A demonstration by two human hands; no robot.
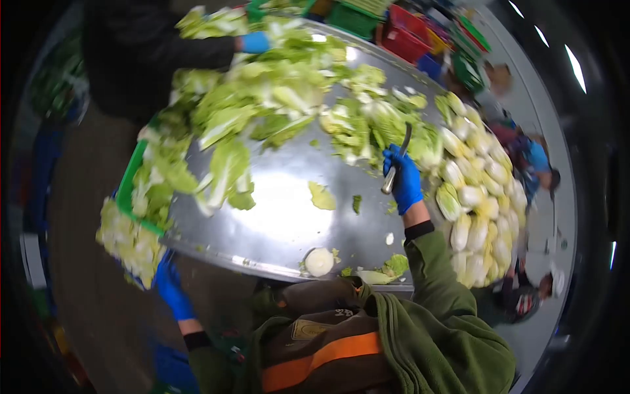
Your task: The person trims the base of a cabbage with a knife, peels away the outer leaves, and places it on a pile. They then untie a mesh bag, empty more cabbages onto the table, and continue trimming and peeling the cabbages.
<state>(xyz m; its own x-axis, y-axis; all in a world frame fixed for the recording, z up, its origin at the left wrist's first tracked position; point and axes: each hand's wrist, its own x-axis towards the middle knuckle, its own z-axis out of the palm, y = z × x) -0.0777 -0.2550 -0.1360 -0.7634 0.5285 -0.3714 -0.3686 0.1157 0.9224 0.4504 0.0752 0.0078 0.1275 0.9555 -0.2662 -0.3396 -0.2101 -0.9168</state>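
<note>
In its blue glove, my right hand (403,176) is closed around the metal handle of a knife (407,139), whose narrow curved blade points away from me. Beyond the knife lie loose cabbage leaves and Chinese cabbages (384,121) on the metal table (282,226). My left hand (172,289), also gloved in blue, hangs off the table's left end beside a blue crate filled with pale cut leaves (131,244). It seems to touch the crate's near corner; blur and the matching blue hide its fingers. A cut cabbage stump (319,261) sits by the near table edge.
A large pile of trimmed Chinese cabbages (482,190) stands at right. Leaves heap across the far left, beside a green crate (133,172). Another person's blue-gloved hand (256,43) reaches over that heap. Red crates (405,36) stand behind; more people are at right.
</note>
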